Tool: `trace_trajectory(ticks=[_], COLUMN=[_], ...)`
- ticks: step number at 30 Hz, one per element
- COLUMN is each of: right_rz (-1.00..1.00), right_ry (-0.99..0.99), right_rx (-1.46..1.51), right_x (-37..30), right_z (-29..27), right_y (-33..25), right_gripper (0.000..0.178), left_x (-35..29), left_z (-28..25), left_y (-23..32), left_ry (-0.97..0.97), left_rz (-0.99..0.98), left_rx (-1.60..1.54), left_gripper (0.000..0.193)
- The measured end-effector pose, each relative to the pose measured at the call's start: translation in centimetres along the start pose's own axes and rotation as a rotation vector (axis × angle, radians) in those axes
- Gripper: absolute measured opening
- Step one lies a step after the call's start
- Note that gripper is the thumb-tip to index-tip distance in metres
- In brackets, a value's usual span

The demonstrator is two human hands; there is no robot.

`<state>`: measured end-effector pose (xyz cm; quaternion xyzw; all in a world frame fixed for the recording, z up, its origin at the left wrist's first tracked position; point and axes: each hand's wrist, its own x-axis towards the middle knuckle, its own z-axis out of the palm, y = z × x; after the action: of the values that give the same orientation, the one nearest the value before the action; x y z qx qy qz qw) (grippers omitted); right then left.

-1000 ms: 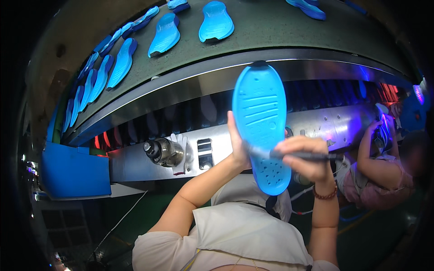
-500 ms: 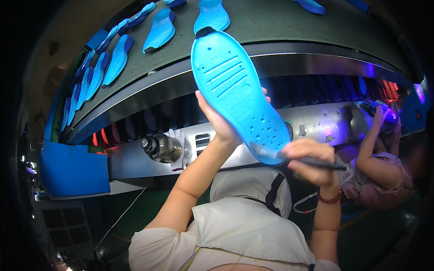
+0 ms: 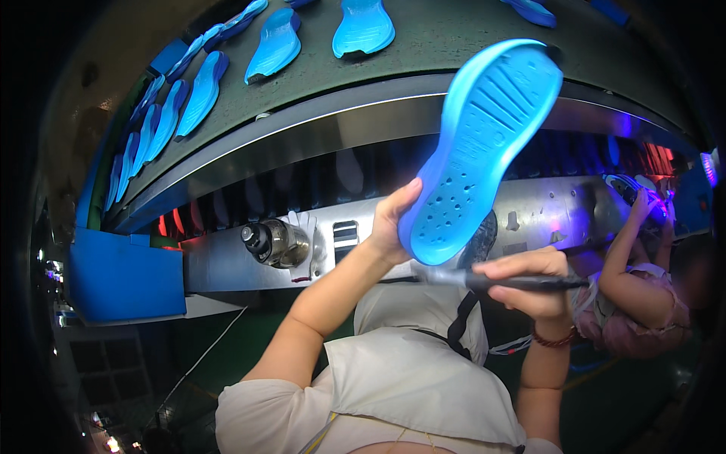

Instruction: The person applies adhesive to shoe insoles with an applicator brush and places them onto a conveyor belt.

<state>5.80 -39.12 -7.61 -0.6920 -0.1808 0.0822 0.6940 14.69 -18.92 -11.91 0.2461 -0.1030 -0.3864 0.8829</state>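
The left hand [image 3: 396, 221] grips a blue shoe sole [image 3: 475, 155] up before the metal bench [image 3: 215, 265], while the right hand [image 3: 535, 283] holds a dark-handled brush [image 3: 508, 282] near its lower end.

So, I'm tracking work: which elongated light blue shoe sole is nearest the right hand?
The pitted light blue sole held in the left hand; the blue soles on the dark green surface are all farther away.

bottle [image 3: 286, 245]: on the steel ledge [image 3: 215, 261], left. blue box [image 3: 125, 280]: left of the bottle. belt [image 3: 431, 34]: far side. co-worker [image 3: 643, 299]: right.
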Motion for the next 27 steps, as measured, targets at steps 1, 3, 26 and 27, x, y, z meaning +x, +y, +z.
trace_trajectory(ticks=[1,3,26,27], right_rz=[-0.045,0.176,-0.142,-0.099], right_ry=[-0.032,0.240,-0.020,0.011], right_rx=[0.102,-0.013,-0.331,-0.316], right_x=[0.1,0.5,-0.4,-0.4], right_z=[-0.4,0.3,-3.4,-3.6], right_y=[0.0,-0.6,-0.6,0.0], right_gripper=[0.022,0.021,0.022,0.023], left_x=[0.1,0.2,-1.5,-1.5], left_z=[0.2,0.6,0.1,0.2], left_y=[0.6,1.8,5.7,5.9], left_ry=[-0.020,-0.003,0.326,0.323], left_rz=[-0.029,-0.141,-0.538,-0.534], left_rx=[0.028,0.044,0.378,0.377], left_gripper=[0.056,0.055,0.057,0.057])
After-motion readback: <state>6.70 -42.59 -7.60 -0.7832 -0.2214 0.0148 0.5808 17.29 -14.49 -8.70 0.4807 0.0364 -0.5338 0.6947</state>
